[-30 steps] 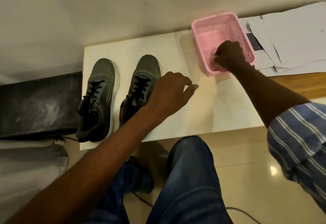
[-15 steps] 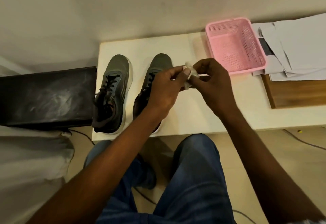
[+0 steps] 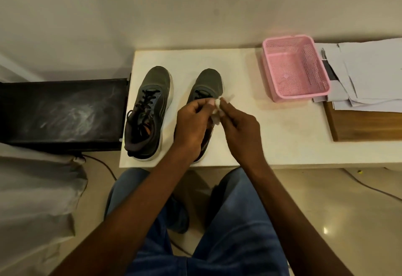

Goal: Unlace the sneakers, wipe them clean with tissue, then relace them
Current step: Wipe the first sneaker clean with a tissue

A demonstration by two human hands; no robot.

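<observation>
Two grey sneakers with black laces stand side by side, toes away from me, on a white table [image 3: 272,140]. The left sneaker [image 3: 150,110] is in full view. The right sneaker [image 3: 210,84] is partly hidden behind my left hand [image 3: 192,123]. A small white tissue [image 3: 217,110] is pinched between the fingertips of both hands, just above the right sneaker's laces. My right hand [image 3: 239,127] grips the tissue from the right, my left hand from the left.
A pink mesh basket [image 3: 274,75] stands on the table at the back right. Loose papers [image 3: 369,75] and a wooden board [image 3: 365,125] lie to its right. A black case [image 3: 63,114] abuts the table's left edge. Cables run over the floor.
My right hand left the pink basket with a tissue and met my left hand over the right sneaker. Both hands now pinch the tissue, slightly lower and closer to me.
</observation>
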